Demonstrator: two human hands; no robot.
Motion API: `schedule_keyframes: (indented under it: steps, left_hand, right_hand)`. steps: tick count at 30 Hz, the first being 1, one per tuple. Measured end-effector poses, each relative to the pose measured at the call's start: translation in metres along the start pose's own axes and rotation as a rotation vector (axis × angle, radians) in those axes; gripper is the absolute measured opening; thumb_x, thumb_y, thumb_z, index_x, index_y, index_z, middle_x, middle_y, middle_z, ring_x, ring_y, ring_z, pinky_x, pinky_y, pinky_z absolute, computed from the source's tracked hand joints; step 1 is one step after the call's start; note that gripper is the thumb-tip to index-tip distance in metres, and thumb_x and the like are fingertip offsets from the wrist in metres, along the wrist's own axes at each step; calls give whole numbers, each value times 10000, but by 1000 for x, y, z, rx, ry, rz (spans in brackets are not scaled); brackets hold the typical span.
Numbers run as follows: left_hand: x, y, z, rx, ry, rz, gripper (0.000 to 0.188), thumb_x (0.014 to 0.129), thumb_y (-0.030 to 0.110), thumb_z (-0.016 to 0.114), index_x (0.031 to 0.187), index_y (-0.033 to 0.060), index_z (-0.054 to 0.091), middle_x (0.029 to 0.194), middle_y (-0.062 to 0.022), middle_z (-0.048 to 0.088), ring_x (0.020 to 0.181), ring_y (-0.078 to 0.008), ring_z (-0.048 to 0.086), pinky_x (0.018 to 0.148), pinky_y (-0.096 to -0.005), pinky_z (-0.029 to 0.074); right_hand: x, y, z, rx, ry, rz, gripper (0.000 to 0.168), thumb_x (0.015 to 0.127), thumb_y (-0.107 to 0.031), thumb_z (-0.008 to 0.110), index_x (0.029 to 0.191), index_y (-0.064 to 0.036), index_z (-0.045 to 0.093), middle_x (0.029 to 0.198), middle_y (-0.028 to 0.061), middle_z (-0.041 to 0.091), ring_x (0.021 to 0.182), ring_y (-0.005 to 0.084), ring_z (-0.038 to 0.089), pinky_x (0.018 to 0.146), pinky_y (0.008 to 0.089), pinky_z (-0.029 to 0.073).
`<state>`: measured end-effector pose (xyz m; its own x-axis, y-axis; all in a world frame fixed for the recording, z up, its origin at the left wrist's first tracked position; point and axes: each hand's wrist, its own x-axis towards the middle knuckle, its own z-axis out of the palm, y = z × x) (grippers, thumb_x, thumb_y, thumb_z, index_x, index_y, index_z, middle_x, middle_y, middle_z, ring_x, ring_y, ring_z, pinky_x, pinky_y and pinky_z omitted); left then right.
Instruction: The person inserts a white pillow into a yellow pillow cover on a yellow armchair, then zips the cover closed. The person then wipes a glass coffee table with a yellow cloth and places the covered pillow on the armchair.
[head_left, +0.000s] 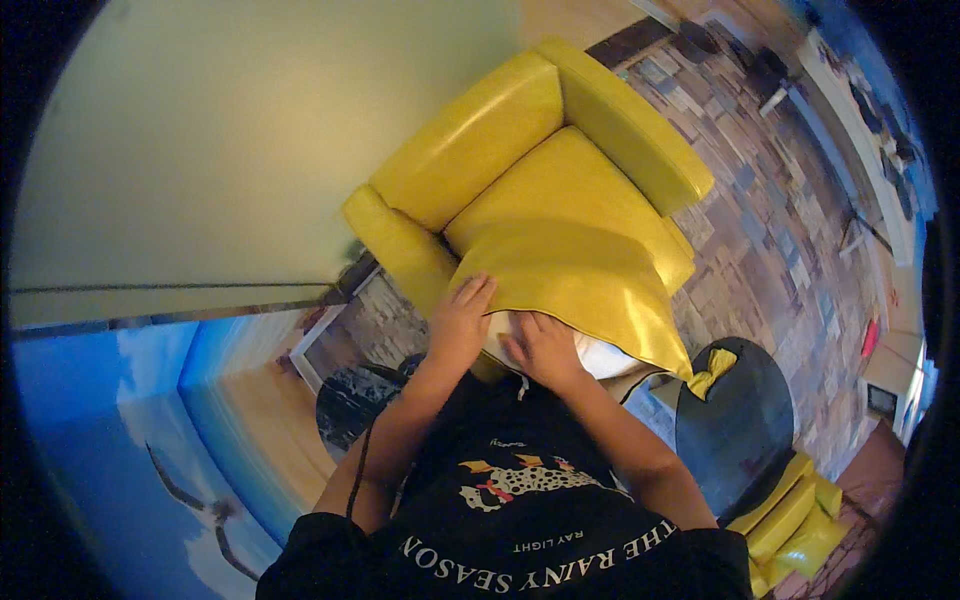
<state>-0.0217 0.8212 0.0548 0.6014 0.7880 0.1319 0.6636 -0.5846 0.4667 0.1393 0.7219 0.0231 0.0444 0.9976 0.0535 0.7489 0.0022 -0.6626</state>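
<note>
A shiny yellow cushion cover (562, 277) lies across the front of a yellow armchair (555, 180), its dark-edged opening facing me. White cushion filling (604, 358) shows inside the opening. My left hand (461, 322) holds the left part of the cover near the opening, fingers flat on top and thumb hidden. Just to its right, my right hand (547, 349) is at the opening, its thumb and bent fingers on the white filling, close under the cover's edge. The cover's right corner reaches towards a dark round table.
The dark round table (735, 427) at the right bears a crumpled yellow cloth (712, 373). Another dark round surface (352, 401) is at my left. A second yellow armchair (787, 525) stands lower right. A pale wall (247, 150) rises behind the near armchair; patterned flooring (750, 225) extends right.
</note>
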Motion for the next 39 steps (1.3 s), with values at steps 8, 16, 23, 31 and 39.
schedule_keyframes:
  steps: [8,16,23,31,39]
  left_hand:
    - [-19,20,32,-70,36,-55,335,790,82,631,1116,16,674,1181,-159,693,1081,-324,661,957,-421,519]
    - [-20,3,40,-229,-84,-27,360,828,160,662,1175,67,694,1140,-163,711,1071,-355,669,923,-451,539]
    - [-46,-33,13,-280,212,-105,408,864,284,751,1176,31,683,1260,-200,639,1113,-383,640,932,-430,512]
    - [-92,-57,-6,-624,-356,-1150,564,877,546,696,924,-16,695,870,-168,708,802,-297,693,725,-393,545]
    - [-105,-65,39,-820,-277,-1022,566,879,511,707,900,-55,709,717,-116,685,619,-186,678,553,-290,519]
  right_hand:
    - [31,13,54,-381,-275,-98,557,857,-413,680,1299,-84,599,1303,188,613,1213,374,565,1034,510,432]
    - [62,53,84,-106,-367,-167,548,878,-436,646,1313,-106,605,1351,185,590,1250,394,539,1067,525,405]
    - [30,21,28,-169,-268,-186,571,905,-475,600,1350,-117,598,1416,181,557,1296,430,502,1119,544,363]
    - [-7,-34,-5,48,-120,-168,222,899,-216,680,1032,-40,665,986,193,663,940,396,627,832,525,489]
    - [5,-44,47,60,-283,112,292,853,-296,758,883,-20,670,820,164,691,769,351,679,674,437,536]
